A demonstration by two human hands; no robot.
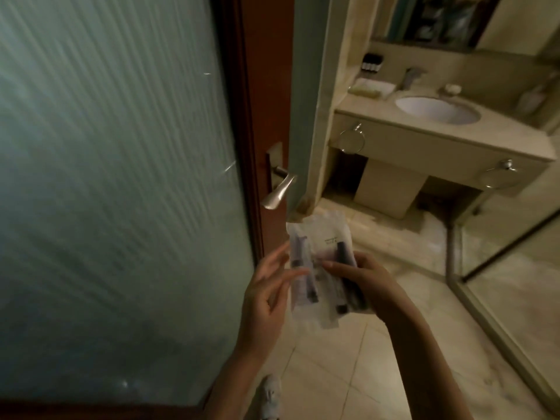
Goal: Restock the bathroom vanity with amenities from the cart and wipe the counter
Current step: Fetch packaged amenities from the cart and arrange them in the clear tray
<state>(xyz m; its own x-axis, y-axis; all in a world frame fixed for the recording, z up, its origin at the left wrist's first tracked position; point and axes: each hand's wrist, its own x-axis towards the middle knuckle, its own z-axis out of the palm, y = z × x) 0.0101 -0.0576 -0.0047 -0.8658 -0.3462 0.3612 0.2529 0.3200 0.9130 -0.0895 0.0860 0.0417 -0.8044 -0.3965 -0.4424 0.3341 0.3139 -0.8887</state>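
The step in hand looks like bringing stock in. The person stands at the bathroom doorway beside the frosted glass door (121, 177), holding the amenity packets (318, 237) in front of the body, above the floor (348, 359) and well apart from the vanity table (378, 116) across the room. The right hand (363, 283) grips the packets from the right, fingers curled round their lower part and thumb laid across the front. The left hand (266, 286) lies open, fingers straight and spread, their tips touching the packets' left edge (steadying or sorting them, I judge, not carrying). Nothing from this bundle is on the table yet, and no wiping shows, so I place the task early.

The next move calls for walking in to the table and setting the packets down, most likely by the tray (371, 87) at its left end, near the dark bottles (372, 62) and clear of the sink (438, 110). The film looks thin and slippery, so a firmer hold with both hands would help.

The packets overlap, so I cannot count them. The slim dark things inside are too blurred to name, and the print is unreadable. Neither cart nor cloth is in view. The tray's contents are a pale smear, and the table's right end is cut off by the frame.
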